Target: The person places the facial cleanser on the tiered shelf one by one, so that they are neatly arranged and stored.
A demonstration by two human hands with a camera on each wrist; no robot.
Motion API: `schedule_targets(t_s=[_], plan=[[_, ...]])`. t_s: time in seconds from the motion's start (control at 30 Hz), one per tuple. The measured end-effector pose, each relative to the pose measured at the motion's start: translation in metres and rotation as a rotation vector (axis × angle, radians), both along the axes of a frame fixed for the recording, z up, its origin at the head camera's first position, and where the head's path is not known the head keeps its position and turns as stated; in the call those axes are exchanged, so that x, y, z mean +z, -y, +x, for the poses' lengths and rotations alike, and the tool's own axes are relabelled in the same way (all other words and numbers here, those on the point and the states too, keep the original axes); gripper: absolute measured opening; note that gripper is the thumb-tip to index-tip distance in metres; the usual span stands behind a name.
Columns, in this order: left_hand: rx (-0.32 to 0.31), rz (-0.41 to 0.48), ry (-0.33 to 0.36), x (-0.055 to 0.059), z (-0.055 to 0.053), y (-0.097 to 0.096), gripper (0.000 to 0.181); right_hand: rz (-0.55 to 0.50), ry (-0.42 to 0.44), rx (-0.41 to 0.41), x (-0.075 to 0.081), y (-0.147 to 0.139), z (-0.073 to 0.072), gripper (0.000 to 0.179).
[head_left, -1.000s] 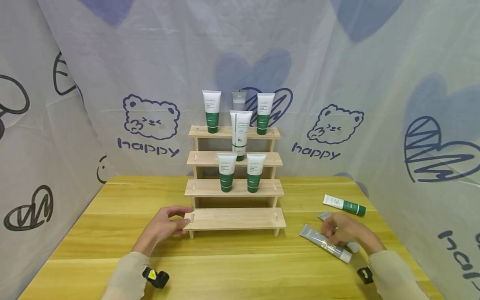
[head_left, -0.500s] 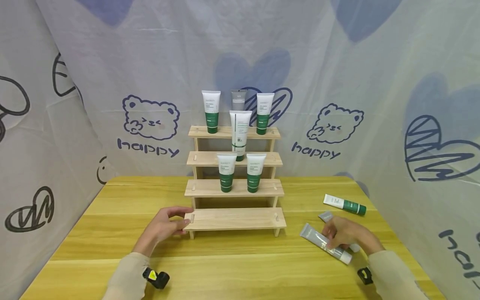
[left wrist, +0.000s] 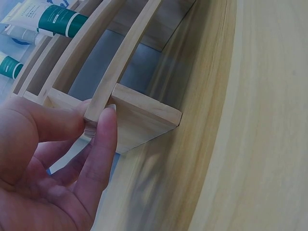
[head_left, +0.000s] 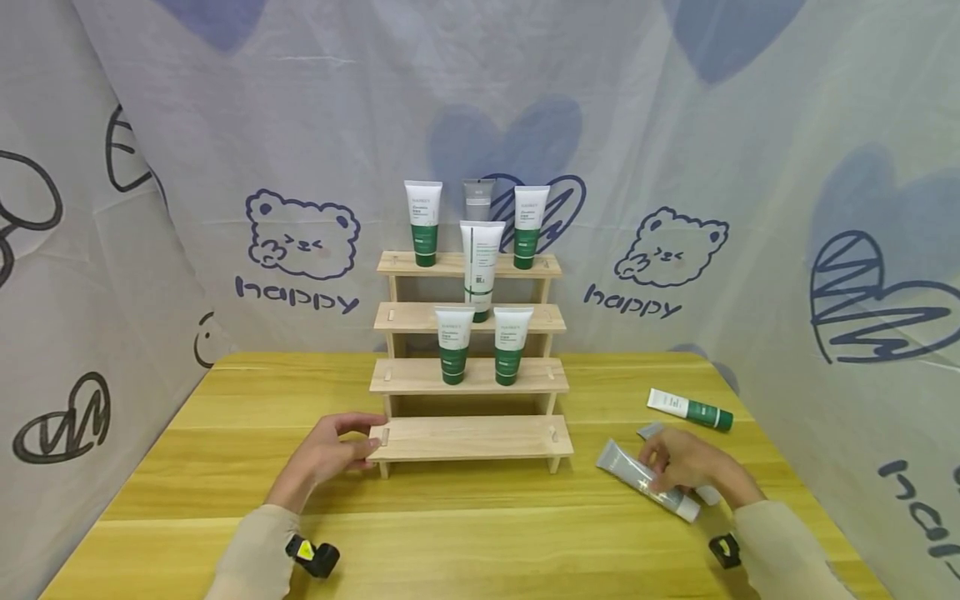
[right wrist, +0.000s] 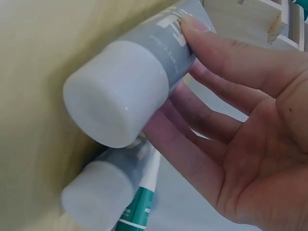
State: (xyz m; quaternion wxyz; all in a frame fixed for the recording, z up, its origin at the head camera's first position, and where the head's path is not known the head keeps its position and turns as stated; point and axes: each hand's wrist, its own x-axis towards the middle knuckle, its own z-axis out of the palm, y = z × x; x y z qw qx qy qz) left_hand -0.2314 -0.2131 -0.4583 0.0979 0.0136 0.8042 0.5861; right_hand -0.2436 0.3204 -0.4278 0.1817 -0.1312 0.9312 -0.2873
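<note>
My left hand (head_left: pixel 330 454) pinches the left end of the lowest step of a wooden tiered stand (head_left: pixel 468 437), thumb and finger on either side of the board in the left wrist view. At the right of the table my right hand (head_left: pixel 686 462) grips a grey squeeze tube (head_left: pixel 626 468) with a white cap (right wrist: pixel 115 94), the thumb lying over its printed face. A second grey tube (right wrist: pixel 98 192) lies just behind it, partly hidden by the hand in the head view. Beyond them a white and green tube (head_left: pixel 690 409) lies on its side.
Two white and green tubes stand on the second step, one of them a short tube (head_left: pixel 453 346). Higher up are a taller white tube (head_left: pixel 480 267), a grey tube (head_left: pixel 477 200) and two more white and green ones. A printed cloth (head_left: pixel 300 125) hangs behind the table.
My right hand has closed on the front grey tube, whose crimped end has risen and swung slightly toward the back. The left hand stays on the stand.
</note>
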Motion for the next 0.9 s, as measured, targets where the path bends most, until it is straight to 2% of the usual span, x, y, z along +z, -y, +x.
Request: schedule_targets(t_s=[0.23,0.4,0.9], plan=[[0.000,-0.002,0.000,-0.001,-0.001,0.000,0.042,-0.010,-0.055,0.001,0.010,0.009,-0.006,0.030],[0.003,-0.002,0.005,-0.001,-0.001,0.000,0.042,-0.037,-0.120,0.046,0.018,0.020,-0.011,0.029],[0.012,0.001,0.017,0.000,0.000,-0.001,0.042,-0.170,-0.140,-0.053,0.039,0.061,-0.019,0.034]])
